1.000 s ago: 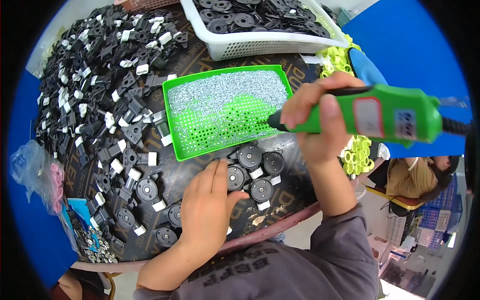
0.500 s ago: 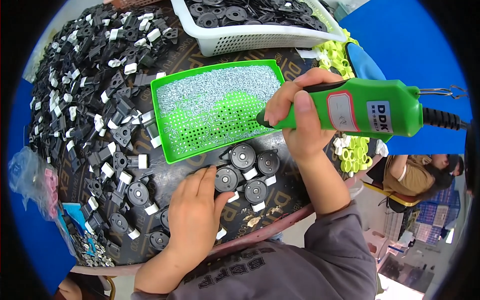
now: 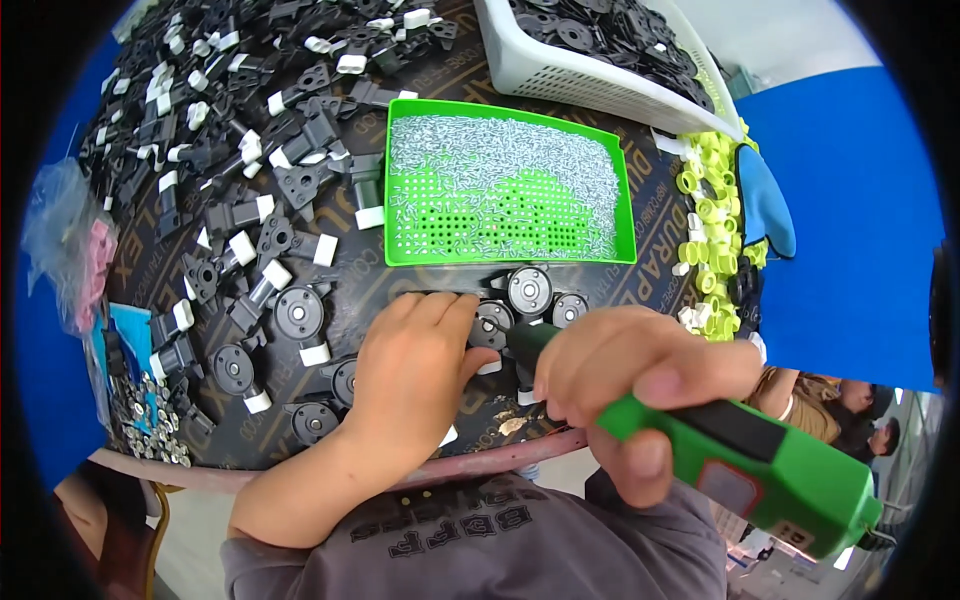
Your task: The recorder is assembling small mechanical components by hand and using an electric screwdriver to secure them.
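Note:
My left hand lies on the table, thumb and fingertips round a black wheel-like part with a silver centre. In my right hand is a green electric screwdriver, its fist wrapped about the body. The dark nose of the tool points left at that part, and its thin bit appears to meet the part's face. Touching or close beside it sits another black wheel-like part, with one more to the right. Others are partly hidden by my hands.
Beyond my hands stands a green perforated tray of small silver screws. Black brackets with white ends cover the left. A white basket holds black discs; yellow-green rings lie at right. People sit at far right.
The screwdriver has come from over the tray down to the part at my left hand, its body now slanting down to the right. My left hand stays on the part; the whole view has shifted.

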`<state>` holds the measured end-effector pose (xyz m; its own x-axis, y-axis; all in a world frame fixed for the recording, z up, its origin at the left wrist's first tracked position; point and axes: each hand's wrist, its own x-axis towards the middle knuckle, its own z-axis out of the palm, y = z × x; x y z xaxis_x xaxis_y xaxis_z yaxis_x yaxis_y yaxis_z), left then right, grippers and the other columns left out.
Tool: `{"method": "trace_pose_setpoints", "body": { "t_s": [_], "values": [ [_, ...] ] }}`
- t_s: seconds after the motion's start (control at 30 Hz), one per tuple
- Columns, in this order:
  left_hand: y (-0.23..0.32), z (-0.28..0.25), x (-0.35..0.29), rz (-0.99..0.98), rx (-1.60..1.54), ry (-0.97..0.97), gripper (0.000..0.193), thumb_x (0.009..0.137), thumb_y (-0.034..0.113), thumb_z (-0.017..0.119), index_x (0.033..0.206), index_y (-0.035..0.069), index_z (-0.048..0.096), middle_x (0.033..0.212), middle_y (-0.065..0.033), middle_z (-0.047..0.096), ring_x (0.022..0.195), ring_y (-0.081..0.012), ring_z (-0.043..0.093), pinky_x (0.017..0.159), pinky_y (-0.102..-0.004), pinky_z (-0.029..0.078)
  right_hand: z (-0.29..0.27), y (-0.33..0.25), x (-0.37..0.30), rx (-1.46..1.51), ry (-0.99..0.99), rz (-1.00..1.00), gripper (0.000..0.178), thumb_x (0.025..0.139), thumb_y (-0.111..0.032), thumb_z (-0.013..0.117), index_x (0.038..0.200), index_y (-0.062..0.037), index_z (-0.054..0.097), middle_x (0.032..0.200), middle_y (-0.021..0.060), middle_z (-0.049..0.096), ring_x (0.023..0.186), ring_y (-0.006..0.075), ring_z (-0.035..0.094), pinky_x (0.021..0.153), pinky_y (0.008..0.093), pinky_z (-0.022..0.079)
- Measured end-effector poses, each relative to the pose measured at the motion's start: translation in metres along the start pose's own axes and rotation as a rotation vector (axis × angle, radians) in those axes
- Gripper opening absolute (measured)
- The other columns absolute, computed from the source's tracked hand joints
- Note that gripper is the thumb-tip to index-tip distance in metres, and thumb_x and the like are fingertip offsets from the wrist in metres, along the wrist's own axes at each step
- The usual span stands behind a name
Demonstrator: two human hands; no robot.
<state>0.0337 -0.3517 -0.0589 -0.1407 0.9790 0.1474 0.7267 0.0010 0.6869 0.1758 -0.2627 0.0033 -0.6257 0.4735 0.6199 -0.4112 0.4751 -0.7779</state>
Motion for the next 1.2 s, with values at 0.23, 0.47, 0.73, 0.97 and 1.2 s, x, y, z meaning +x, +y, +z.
{"method": "trace_pose_setpoints", "body": {
  "t_s": [0.23,0.47,0.73,0.97,1.2],
  "values": [
    [-0.001,0.004,-0.001,-0.003,0.014,0.005,0.036,0.069,0.014,0.079,0.099,0.001,0.063,0.09,-0.0107,0.063,0.088,-0.0299,0.059,0.079,-0.0391,0.048,0.008,0.024,-0.002,0.237,0.127,-0.037,0.034,0.082,-0.002,0.067,0.111,0.0012,0.05,0.069,0.0122,0.056,0.053,0.0195,0.052,0.048,0.0333,0.044],
    [0.003,0.004,0.002,0.011,0.01,0.016,0.034,0.071,0.012,0.076,0.1,-0.001,0.063,0.09,-0.0122,0.063,0.09,-0.0307,0.059,0.08,-0.0399,0.048,0.0,0.022,0.007,0.141,-0.131,-0.001,0.03,0.092,-0.017,0.062,0.108,-0.0067,0.039,0.067,0.0113,0.055,0.056,0.0215,0.053,0.054,0.0383,0.05],
    [0.006,0.006,0.001,-0.012,0.076,-0.042,0.036,0.075,0.012,0.073,0.105,-0.004,0.063,0.09,-0.0134,0.062,0.09,-0.0302,0.06,0.081,-0.0399,0.048,-0.001,0.013,0.003,0.071,0.127,0.072,0.029,0.094,-0.024,0.059,0.109,-0.0099,0.039,0.066,0.0093,0.053,0.056,0.0205,0.054,0.051,0.0349,0.049],
    [0.01,0.006,-0.001,-0.002,0.11,-0.046,0.046,0.079,0.018,0.072,0.116,-0.005,0.06,0.103,-0.0144,0.063,0.096,-0.0294,0.059,0.087,-0.0386,0.046,-0.058,0.048,0.017,0.008,0.45,-0.063,0.024,0.096,-0.014,0.054,0.113,-0.0047,0.039,0.061,0.0093,0.051,0.048,0.0193,0.049,0.045,0.0337,0.046],
    [0.013,0.004,-0.002,-0.025,0.122,-0.067,0.054,0.08,0.019,0.073,0.125,-0.005,0.056,0.116,-0.015,0.06,0.104,-0.0307,0.057,0.091,-0.0395,0.046,-0.057,0.069,0.011,-0.082,0.392,-0.058,0.023,0.094,-0.005,0.053,0.11,0.0037,0.039,0.062,0.0106,0.057,0.049,0.0155,0.054,0.048,0.0279,0.047]
  ]
}}
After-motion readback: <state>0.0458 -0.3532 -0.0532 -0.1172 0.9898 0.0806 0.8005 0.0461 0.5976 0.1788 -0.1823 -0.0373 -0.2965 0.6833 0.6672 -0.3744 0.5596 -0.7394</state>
